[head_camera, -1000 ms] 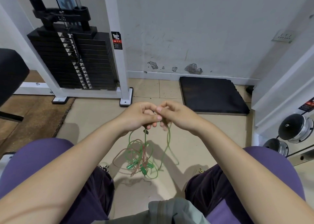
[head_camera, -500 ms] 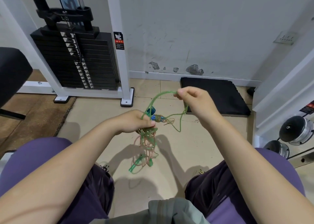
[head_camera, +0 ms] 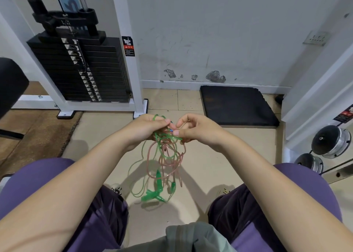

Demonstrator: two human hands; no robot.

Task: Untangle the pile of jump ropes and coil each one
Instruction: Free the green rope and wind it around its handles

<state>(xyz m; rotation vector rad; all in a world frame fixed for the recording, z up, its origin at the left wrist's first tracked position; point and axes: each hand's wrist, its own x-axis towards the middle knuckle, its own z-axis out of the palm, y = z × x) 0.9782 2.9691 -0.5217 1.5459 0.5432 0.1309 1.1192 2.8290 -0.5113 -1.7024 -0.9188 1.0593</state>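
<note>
at the centre of the frame the left hand (head_camera: 146, 129) has its fingers curled round the top of the tangled ropes (head_camera: 165, 156), and the right hand (head_camera: 196, 130) pinches a green strand beside it. green and pink loops hang below the hands, the green handles (head_camera: 154, 193) at lower centre, near the floor (head_camera: 219, 156)

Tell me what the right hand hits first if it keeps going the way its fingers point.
Probably the left hand: the right hand points leftward at it, with only the rope tangle between them.
</note>
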